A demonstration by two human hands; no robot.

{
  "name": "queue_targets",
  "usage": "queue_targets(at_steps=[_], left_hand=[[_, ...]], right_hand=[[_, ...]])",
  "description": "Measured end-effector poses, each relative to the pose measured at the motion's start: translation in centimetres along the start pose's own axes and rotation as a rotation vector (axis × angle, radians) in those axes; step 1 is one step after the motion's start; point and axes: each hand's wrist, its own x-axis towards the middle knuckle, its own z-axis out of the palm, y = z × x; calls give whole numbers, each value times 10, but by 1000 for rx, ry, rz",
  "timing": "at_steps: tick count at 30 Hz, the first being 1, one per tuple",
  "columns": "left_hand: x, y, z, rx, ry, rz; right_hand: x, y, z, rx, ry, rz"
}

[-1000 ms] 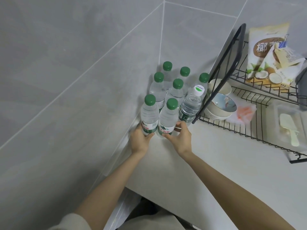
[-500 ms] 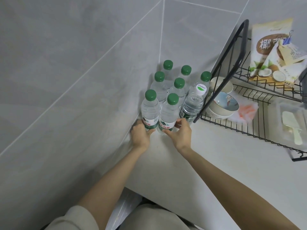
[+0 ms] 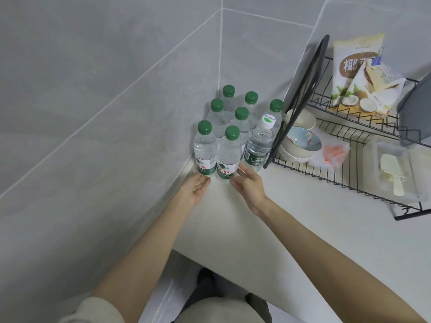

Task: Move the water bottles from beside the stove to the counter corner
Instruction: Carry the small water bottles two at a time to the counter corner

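A grey tiled wall (image 3: 93, 101) is seen at the left. The left hand (image 3: 194, 190) is held over the counter (image 3: 279, 220), fingers straight and released, fingertips just at the base of the front-left bottle. Eight water bottles (image 3: 241, 113) are grouped upright in the counter corner, seven green-capped and one white-capped bottle (image 3: 260, 145). The right hand (image 3: 250, 185) is held just beside the front bottles, fingers loose, nothing grasped. Further right, bowls (image 3: 303, 143) and a snack bag (image 3: 354, 71) are kept in a black wire dish rack (image 3: 338, 184).
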Motion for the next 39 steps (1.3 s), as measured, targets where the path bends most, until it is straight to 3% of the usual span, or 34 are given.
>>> queue_targets(at_steps=[8, 16, 27, 39], left_hand=[[6, 9, 2, 91, -83, -69], [-18, -4, 0, 202, -77, -34], [-80, -67, 29, 369, -131, 69], [-143, -129, 98, 601, -371, 118]], right_hand=[[7, -3, -5, 158, -18, 112], [-11, -23, -25, -36, -54, 72], [-76, -49, -129, -160, 40, 16], [-163, -70, -222, -95, 151, -89]])
